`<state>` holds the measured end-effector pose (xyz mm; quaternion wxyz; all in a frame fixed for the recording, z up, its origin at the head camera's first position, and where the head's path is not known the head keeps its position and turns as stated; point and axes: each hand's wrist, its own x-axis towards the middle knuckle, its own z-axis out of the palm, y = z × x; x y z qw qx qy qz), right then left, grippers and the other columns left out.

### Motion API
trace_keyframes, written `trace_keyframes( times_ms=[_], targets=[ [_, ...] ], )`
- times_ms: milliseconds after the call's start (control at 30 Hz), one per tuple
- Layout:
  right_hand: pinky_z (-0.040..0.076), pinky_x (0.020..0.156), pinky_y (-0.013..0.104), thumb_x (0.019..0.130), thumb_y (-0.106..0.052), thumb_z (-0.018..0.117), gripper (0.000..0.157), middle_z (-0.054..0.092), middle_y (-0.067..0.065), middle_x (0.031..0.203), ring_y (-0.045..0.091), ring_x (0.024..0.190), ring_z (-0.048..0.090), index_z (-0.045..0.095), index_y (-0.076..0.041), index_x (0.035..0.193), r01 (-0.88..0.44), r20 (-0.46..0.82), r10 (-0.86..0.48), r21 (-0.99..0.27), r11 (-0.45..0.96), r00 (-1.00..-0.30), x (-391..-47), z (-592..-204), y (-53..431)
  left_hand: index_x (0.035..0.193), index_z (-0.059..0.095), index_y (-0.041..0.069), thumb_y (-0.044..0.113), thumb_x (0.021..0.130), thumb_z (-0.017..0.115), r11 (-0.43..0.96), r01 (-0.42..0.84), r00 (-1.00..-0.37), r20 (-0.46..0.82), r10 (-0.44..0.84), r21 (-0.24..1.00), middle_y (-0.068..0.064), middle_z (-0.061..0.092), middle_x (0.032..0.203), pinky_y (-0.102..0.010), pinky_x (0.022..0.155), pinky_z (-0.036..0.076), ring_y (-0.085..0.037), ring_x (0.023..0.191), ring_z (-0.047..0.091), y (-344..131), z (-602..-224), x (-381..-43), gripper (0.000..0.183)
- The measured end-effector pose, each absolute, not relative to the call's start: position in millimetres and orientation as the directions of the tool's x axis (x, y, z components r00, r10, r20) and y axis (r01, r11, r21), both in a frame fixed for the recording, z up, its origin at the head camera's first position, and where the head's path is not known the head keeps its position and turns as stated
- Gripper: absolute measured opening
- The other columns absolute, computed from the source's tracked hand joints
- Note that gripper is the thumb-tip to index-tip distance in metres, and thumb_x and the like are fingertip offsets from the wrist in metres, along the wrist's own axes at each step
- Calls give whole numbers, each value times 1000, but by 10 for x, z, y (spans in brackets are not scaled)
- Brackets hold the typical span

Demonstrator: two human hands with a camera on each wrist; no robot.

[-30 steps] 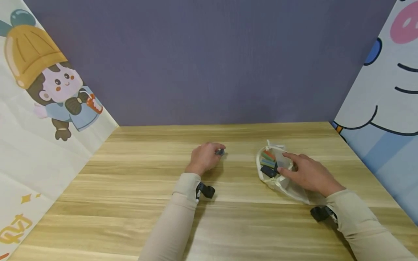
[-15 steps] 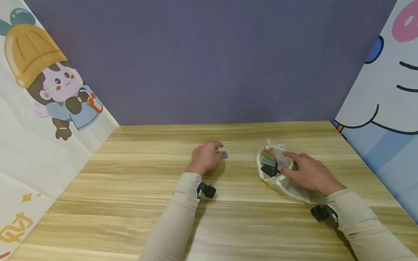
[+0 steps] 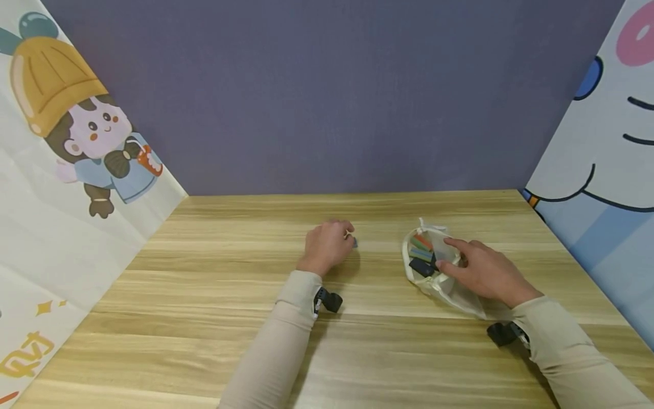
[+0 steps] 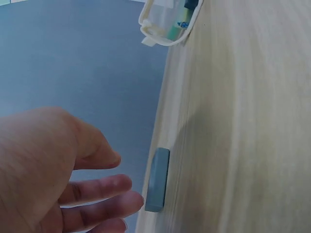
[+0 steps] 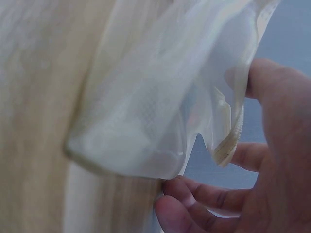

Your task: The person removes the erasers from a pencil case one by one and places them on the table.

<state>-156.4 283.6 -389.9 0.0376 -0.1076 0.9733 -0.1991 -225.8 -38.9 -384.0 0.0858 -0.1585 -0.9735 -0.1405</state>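
Observation:
My left hand [image 3: 327, 247] is over the middle of the table with its fingers loosely bent and nothing between them. Right at its fingertips a small blue-grey bar [image 4: 158, 179] lies on the wood; in the head view the hand covers most of it. To the right lies a sheer white zip pouch [image 3: 406, 258], its mouth spread. Orange, green and blue strips [image 3: 421, 254] and a black piece [image 3: 421, 267] show inside. My right hand [image 3: 482, 270] holds the pouch by its edge, the thumb on one side of the sheer cloth and fingers on the other.
The wooden table [image 3: 230, 284] ends at a dark purple-grey panel [image 3: 327, 102] at the back. Cartoon-printed sheets rise on the left [image 3: 76, 170] and right [image 3: 613, 147]. A black camera is strapped to each wrist.
The left hand has let go of the blue-grey bar, which now lies on the table, and has shifted slightly right. The right hand and pouch have stayed nearly still.

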Motion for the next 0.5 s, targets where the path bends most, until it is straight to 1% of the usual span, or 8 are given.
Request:
trace_keyframes(
  times_ms=[67,233,333,500],
  targets=[
    [48,64,43,95,-67,51,87,59,12,104,19,79,59,40,-3,152,-192,-34,-223,-393,899,-974,-1567,-3901,2837,118,74,25,25,97,59,907,339,-933,216,289,252,5,70,115,-35,59,50,-14,77,64,-375,-3829,-2251,26],
    [48,63,42,95,-67,51,86,59,12,103,19,78,59,41,-3,152,-193,-32,-222,-391,900,-974,-1575,-3895,2831,117,74,26,24,96,60,883,365,-927,203,316,295,7,72,113,-38,70,53,-14,96,67,-310,-3765,-2220,26],
    [48,63,43,95,-68,50,86,59,12,104,19,79,59,41,-3,152,-191,-34,-222,-390,901,-974,-1574,-3888,2828,118,74,25,24,96,61,871,380,-923,181,339,312,8,72,112,-40,72,53,-15,99,67,-261,-3729,-2200,26],
    [48,63,43,94,-69,49,88,59,13,104,19,78,59,40,-3,152,-194,-35,-225,-388,901,-974,-1565,-3888,2835,119,73,28,26,96,61,872,409,-912,154,380,271,12,71,110,-40,74,53,-14,102,65,-164,-3750,-2182,26]
  ],
)
